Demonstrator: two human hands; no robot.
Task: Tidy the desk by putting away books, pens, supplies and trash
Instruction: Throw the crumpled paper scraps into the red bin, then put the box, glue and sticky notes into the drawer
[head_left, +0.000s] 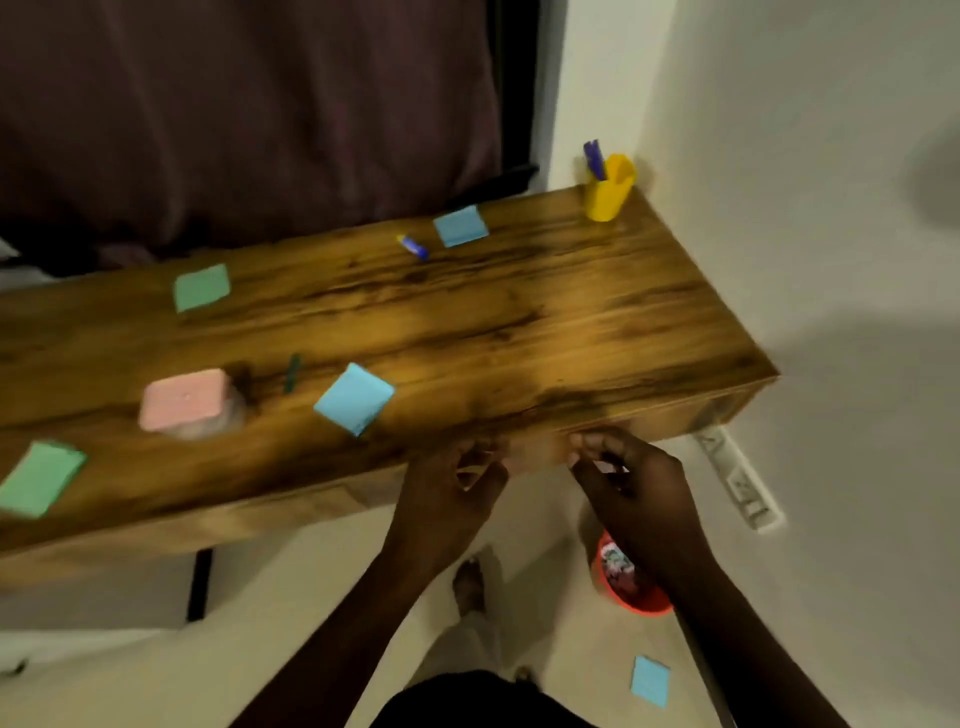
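Observation:
At the front edge of the wooden desk (519, 312), my left hand (452, 488) and my right hand (634, 488) each pinch one side of a pale orange paper note (535, 453), which is blurred. Two blue notes (354, 397) (460, 226) and two green notes (201, 287) (39, 478) lie on the desk. Also on the desk are a blue pen (413, 247), a dark green pen (292, 373) and a pink-lidded box (184, 400). A yellow pen cup (609, 189) holding purple pens (594, 158) stands at the far right corner.
A red bin (628, 582) with scraps sits on the floor under my right wrist. Another blue note (649, 680) lies on the floor near it. A white power strip (737, 478) is fixed to the wall on the right. A dark curtain (234, 114) hangs behind the desk.

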